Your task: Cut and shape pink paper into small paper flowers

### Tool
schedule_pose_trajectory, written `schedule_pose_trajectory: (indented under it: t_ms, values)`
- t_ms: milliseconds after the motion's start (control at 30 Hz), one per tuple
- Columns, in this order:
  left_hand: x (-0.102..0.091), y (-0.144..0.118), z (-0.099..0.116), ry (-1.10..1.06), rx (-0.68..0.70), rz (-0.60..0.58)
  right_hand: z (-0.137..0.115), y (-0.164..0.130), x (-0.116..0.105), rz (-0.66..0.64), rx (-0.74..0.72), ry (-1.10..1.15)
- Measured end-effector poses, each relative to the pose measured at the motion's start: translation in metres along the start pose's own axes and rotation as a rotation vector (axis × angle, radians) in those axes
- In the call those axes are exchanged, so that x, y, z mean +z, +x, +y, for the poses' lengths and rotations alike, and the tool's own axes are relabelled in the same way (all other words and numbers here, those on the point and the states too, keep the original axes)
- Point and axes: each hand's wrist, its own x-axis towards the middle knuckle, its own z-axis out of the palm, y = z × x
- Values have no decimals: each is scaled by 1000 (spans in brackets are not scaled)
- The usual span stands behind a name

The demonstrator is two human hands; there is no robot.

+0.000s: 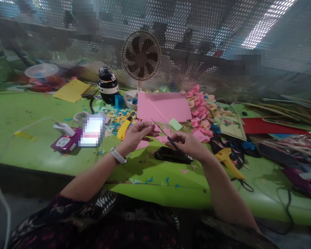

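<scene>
My right hand [188,142] is closed on a pair of scissors [168,137]; their thin blade points up and left, and their dark handle is partly hidden in my fingers. My left hand [138,133], with a white watch on its wrist, has its fingers pinched just left of the blade. Pink paper shows by those fingertips, but I cannot make out what they hold. Beneath my right hand lies a black stapler [171,155]. A yellow cutter knife [123,128] sits beside my left hand. A pale green paper piece [175,124] lies beyond the blade.
Behind my hands lies a pink sheet [163,106], with folded pink paper pieces [200,107] heaped at its right. A yellow glue gun [230,162] rests at right. Leftward are a lit phone [92,130], a purple power strip [64,141], a black bottle [108,86] and a fan [141,57].
</scene>
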Motion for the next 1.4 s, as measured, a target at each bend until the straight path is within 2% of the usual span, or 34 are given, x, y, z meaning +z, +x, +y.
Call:
schedule_pose_trajectory:
  t_ms: [233, 467, 533, 633, 700, 800, 933, 1067, 1200, 1400]
  values:
    - [-8, 5, -4, 18, 18, 26, 5, -1, -5, 63, 10, 21]
    - [-7, 3, -5, -21, 19, 3, 7, 0, -15, 72, -17, -64]
    - [-6, 3, -3, -57, -5, 17, 17, 6, -24, 138, -4, -132]
    - [-5, 3, -1, -133, -79, 55, 38, 19, -36, 346, 88, -369]
    - [-4, 4, 1, -186, -134, 81, 49, 26, -40, 380, 155, -540]
    - [-2, 7, 3, -269, -192, 140, 58, 32, -39, 356, 206, -718]
    - [-1, 10, 1, -329, -211, 209, 59, 35, -37, 404, 208, -827]
    - [-3, 10, -4, -297, -211, 198, 64, 38, -38, 374, 280, -798]
    - [-2, 9, -3, -292, -212, 166, 68, 41, -38, 338, 267, -787]
    - [6, 10, 8, -336, -284, 278, 68, 38, -42, 252, 246, -754]
